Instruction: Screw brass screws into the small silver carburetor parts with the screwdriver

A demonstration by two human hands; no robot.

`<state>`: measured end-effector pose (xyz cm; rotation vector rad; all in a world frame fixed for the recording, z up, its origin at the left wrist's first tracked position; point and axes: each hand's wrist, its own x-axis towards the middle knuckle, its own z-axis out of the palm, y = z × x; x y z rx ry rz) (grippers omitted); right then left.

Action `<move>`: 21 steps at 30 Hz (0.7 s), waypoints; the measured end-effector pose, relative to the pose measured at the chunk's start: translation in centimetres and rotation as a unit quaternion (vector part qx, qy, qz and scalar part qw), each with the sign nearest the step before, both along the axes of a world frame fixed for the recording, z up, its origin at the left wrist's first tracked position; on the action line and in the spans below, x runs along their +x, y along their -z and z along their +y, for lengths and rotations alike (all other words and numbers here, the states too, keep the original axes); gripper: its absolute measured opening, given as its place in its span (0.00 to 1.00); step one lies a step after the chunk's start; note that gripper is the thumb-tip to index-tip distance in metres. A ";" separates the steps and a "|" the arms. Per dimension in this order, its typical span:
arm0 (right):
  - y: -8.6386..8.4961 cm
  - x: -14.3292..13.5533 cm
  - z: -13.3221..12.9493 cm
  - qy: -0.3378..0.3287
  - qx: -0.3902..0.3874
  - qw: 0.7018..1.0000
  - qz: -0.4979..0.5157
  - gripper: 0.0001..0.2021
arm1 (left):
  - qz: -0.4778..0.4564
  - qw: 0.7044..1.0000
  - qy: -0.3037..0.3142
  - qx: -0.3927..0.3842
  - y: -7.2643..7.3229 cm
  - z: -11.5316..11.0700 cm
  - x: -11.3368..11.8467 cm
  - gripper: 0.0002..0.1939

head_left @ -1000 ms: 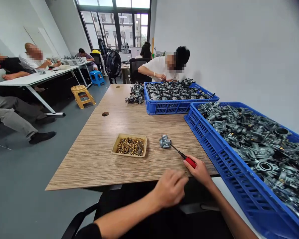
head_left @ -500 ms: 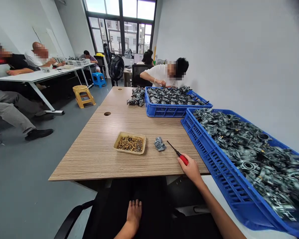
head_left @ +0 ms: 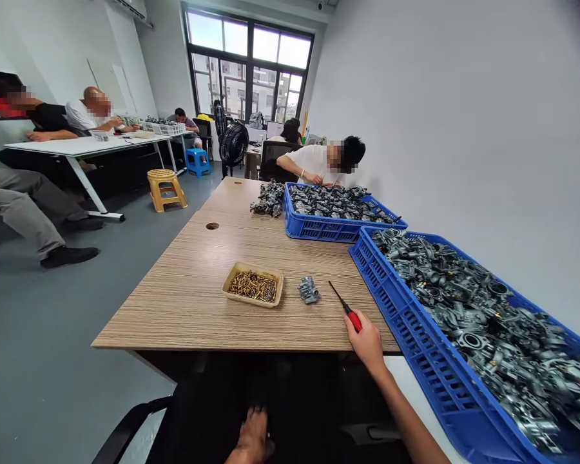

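My right hand (head_left: pixel 367 341) is closed round the red handle of a screwdriver (head_left: pixel 354 320) at the table's front edge. The dark shaft points forward and left, its tip apart from a small grey metal carburetor body (head_left: pixel 309 291) lying on the tabletop. Left of that part stands a shallow cream tray (head_left: pixel 225 293) filled with small brass pieces, perhaps jets or screws. My left hand (head_left: pixel 254 430) is low over my lap, below the table edge, somewhat blurred; its fingers point forward and nothing shows in them.
A long blue crate (head_left: pixel 406 322) heaped with metal carburetor parts stands at the right. Another blue crate (head_left: pixel 319 229) of parts sits farther back, beside a loose pile (head_left: pixel 269 198). Across the table a person (head_left: pixel 314 161) bends over work. A yellow stool (head_left: pixel 167 190) stands left.
The view has tilted up a little, so table things sit lower in the picture. My left hand has shifted slightly on my lap and blurred. My right hand keeps hold of the screwdriver.
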<state>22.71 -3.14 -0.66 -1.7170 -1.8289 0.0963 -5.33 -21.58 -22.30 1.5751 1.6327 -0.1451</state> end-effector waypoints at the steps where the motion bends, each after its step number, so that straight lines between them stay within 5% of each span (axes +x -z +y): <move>1: 0.0 0.0 0.0 -0.004 0.002 1.000 -0.001 0.20 | -0.008 1.000 -0.017 0.007 -0.6 0.3 -0.2 0.43; 4: 0.0 0.0 -0.1 -0.015 0.006 1.000 0.000 0.19 | -0.039 0.997 -0.049 0.036 -2.1 1.8 -0.6 0.40; 6: 0.1 0.0 0.0 -0.023 0.005 1.000 0.003 0.19 | -0.085 0.991 -0.066 0.083 -2.7 3.2 -0.6 0.29; 10: 0.3 0.2 0.0 -0.022 -0.001 1.000 0.007 0.20 | -0.188 0.962 -0.138 0.143 -2.5 5.1 -0.1 0.16; 15: -0.1 0.0 0.0 -0.028 -0.011 0.999 0.014 0.19 | -0.243 0.962 -0.105 0.065 -1.8 4.1 -0.2 0.14; 21: -0.5 -0.1 0.3 -0.013 -0.029 0.999 0.008 0.20 | -0.146 0.988 -0.037 0.041 -2.7 2.2 0.2 0.27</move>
